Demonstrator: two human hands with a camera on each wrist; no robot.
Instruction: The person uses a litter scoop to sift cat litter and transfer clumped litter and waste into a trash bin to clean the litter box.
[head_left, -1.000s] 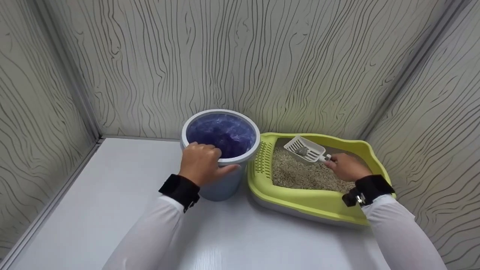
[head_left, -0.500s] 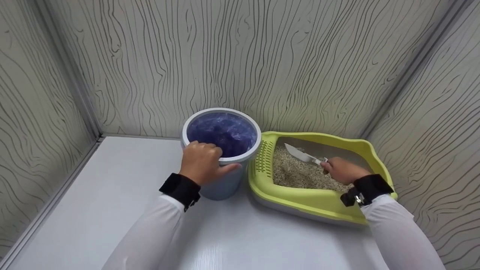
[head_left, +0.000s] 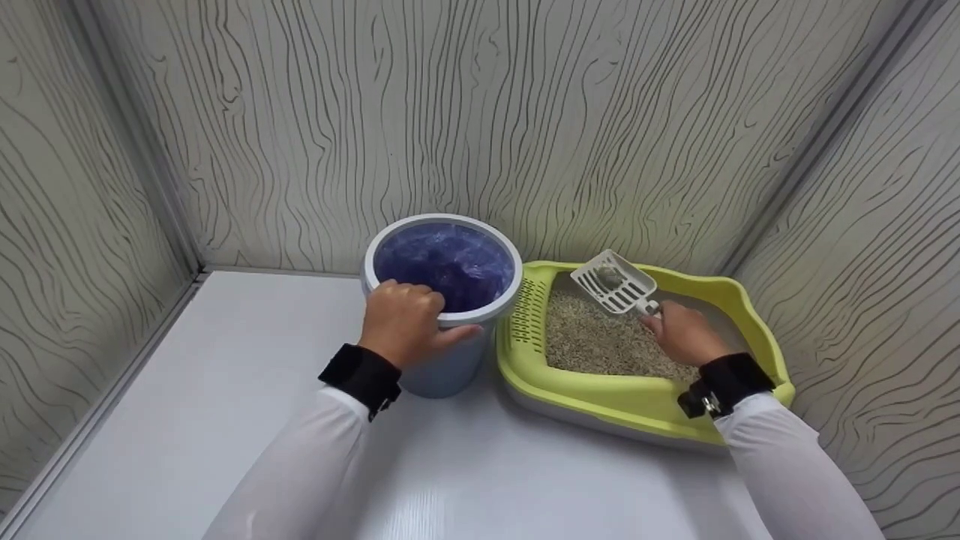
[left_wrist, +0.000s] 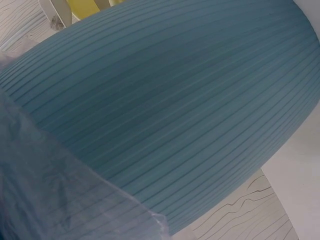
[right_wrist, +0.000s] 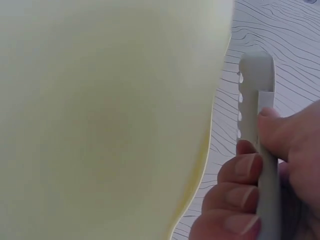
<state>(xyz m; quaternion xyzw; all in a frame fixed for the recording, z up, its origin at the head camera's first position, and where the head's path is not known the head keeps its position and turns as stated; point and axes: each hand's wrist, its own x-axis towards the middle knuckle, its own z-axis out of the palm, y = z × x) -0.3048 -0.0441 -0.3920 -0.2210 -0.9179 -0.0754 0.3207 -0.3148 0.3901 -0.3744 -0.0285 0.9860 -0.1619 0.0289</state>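
My left hand grips the near rim of a round blue-grey trash bin, its fingers curled over the edge and its thumb stretched along the outside. A dark blue plastic bag lines the bin; in the left wrist view the ribbed bin wall fills most of the picture. My right hand grips the handle of a white slotted litter scoop over the litter box. A greyish clump lies in the scoop. In the right wrist view, fingers wrap round the scoop's handle.
The yellow-green litter box with a grey base stands right of the bin and holds grainy litter. Both rest on a white table. Wood-patterned panels rise behind and at both sides.
The scoop first tipped edge-on over the litter, then came back face-up and higher, with the clump showing in it again. My left hand has stayed on the bin's rim.
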